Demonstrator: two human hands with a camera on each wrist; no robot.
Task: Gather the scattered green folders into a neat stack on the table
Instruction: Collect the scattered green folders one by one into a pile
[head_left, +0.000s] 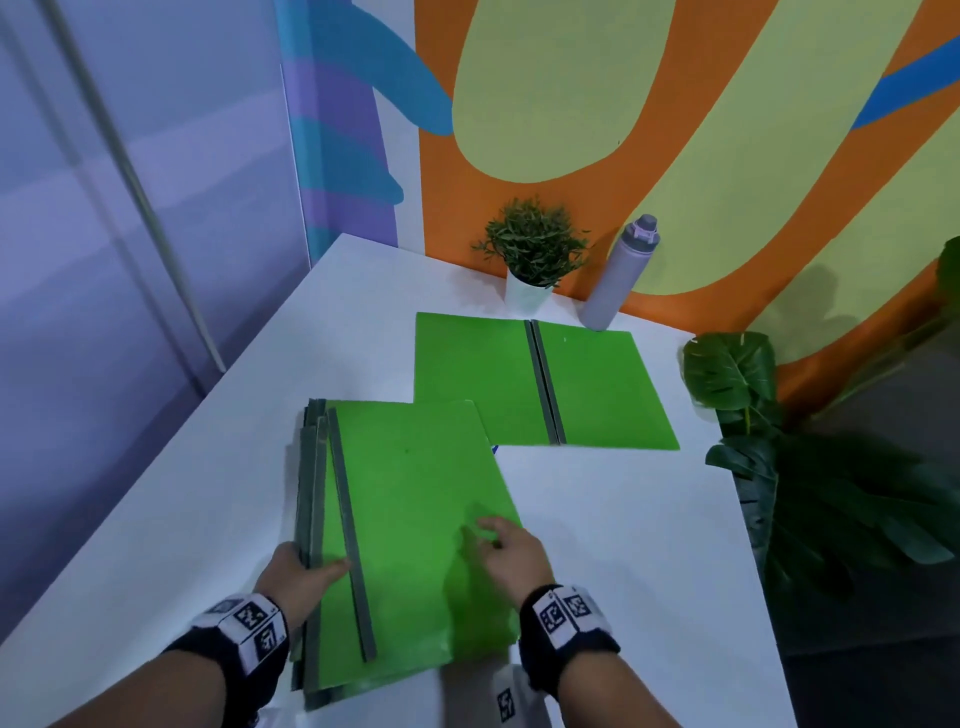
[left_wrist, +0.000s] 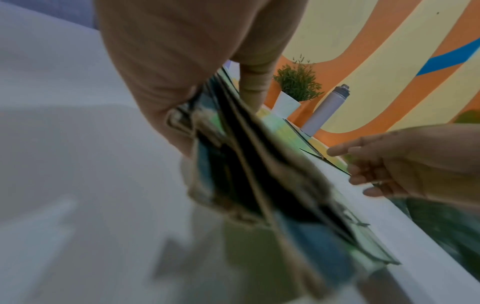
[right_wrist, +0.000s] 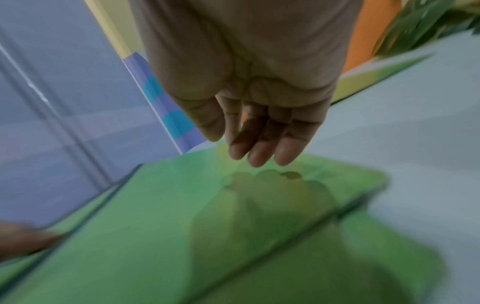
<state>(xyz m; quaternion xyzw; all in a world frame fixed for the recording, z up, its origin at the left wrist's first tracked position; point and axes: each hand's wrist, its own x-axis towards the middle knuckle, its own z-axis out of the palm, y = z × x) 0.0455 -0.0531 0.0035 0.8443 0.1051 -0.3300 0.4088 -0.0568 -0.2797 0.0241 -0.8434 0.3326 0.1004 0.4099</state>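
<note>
A rough stack of green folders (head_left: 410, 525) is gathered at the counter (head_left: 623, 545) near edge, spines gripped by the left hand (head_left: 298, 571). The right hand (head_left: 511, 545) is held relaxed above it, grasping nothing. Two folders (head_left: 540, 382) near the far edge are left uncollected; spines are not yet squared.

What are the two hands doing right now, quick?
Left hand: grips the spine edge of the stack of green folders, thumb on top.
Right hand: open, fingers relaxed just above the top folder, holding nothing.
</note>
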